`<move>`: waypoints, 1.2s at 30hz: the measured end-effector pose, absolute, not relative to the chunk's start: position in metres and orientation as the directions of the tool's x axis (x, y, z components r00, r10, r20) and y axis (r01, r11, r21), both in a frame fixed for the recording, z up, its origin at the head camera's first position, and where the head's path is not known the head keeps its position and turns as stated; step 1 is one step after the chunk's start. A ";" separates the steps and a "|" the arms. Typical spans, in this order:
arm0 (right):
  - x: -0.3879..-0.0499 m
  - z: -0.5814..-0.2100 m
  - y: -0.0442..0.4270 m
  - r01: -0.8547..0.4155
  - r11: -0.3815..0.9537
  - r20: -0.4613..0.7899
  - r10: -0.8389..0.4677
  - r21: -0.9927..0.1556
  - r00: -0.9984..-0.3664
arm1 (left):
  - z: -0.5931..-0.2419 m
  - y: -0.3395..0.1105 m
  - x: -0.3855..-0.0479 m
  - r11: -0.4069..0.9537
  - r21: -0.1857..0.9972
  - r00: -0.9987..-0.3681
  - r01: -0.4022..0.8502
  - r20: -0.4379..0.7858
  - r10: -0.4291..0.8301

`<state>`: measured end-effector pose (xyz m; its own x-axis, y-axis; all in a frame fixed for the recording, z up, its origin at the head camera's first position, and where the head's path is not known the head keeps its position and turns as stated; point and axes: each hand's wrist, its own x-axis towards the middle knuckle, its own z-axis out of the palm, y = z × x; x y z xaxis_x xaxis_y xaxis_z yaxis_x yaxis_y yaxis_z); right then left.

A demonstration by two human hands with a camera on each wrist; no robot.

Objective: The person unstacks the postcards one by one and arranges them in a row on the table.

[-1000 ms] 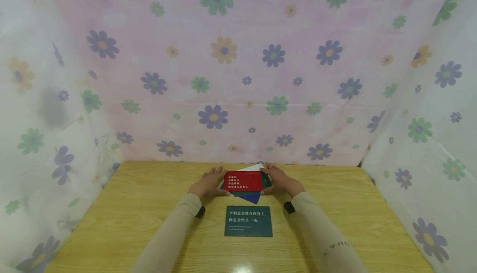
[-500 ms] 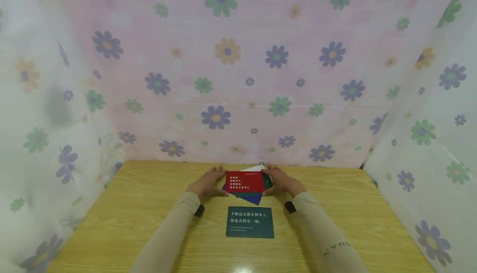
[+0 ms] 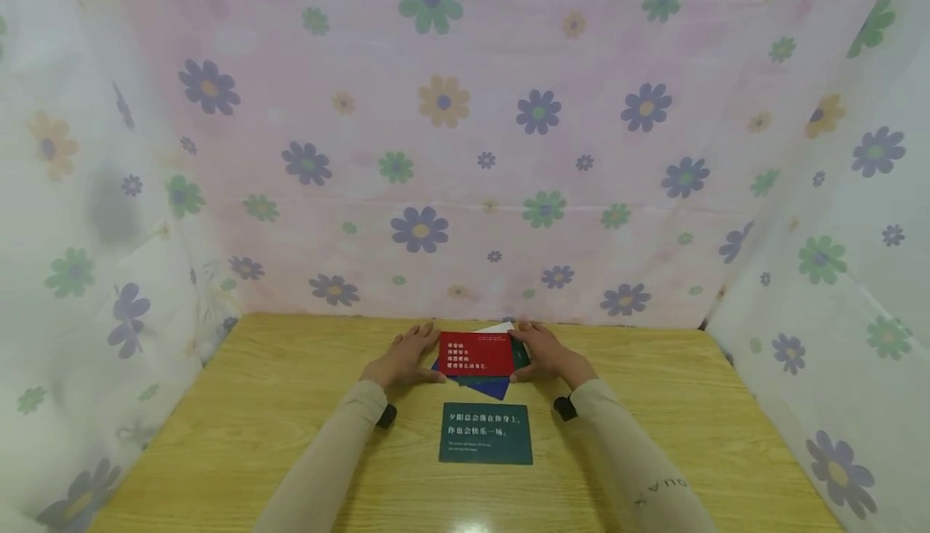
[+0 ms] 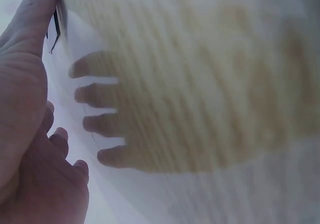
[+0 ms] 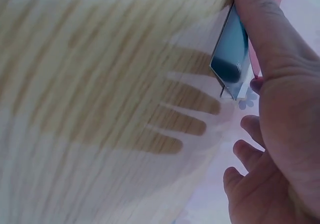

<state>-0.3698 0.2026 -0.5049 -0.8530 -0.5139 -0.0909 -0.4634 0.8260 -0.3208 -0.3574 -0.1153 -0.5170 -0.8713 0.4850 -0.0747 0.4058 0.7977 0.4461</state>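
Note:
A red card [image 3: 475, 354] with white writing lies on top of a fanned pile in the head view. Under it show a blue card [image 3: 496, 388], a dark green card [image 3: 520, 353] and a white card [image 3: 498, 329]. My left hand [image 3: 403, 357] holds the red card's left edge, thumb at the near corner and fingertips at the far one. On the right edge, my right hand [image 3: 550, 355] holds it the same way. The right wrist view shows a teal card's corner [image 5: 231, 48] poking out below the thumb. Most of the pile's lower layers are hidden.
A separate dark green card [image 3: 485, 434] with white writing lies nearer the person on the wood-grain table [image 3: 291, 428]. Flower-printed curtains [image 3: 465, 153] stand behind the table and on both sides.
The whole head view has shifted slightly. Both hands stay at the red card's edges, and the cards keep nearly the same places.

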 end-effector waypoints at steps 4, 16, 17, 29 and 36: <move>-0.365 -0.506 0.204 -0.478 0.821 -0.054 -0.517 -0.312 -0.854 | -0.517 -0.116 -0.353 0.786 0.464 -0.874 0.409 -0.050 0.484; -0.345 -0.506 0.208 -0.448 0.801 0.013 -0.483 -0.397 -0.876 | -0.519 -0.117 -0.330 0.770 0.481 -0.885 0.419 0.024 0.465; -0.343 -0.506 0.209 -0.440 0.801 0.014 -0.476 -0.407 -0.879 | -0.519 -0.116 -0.328 0.767 0.487 -0.885 0.417 0.024 0.465; -0.319 -0.511 0.213 -0.462 0.757 0.081 -0.483 -0.463 -0.872 | -0.519 -0.116 -0.312 0.764 0.446 -0.868 0.466 0.061 0.493; -0.304 -0.510 0.211 -0.428 0.757 0.048 -0.468 -0.493 -0.883 | -0.519 -0.119 -0.298 0.759 0.442 -0.863 0.478 0.073 0.501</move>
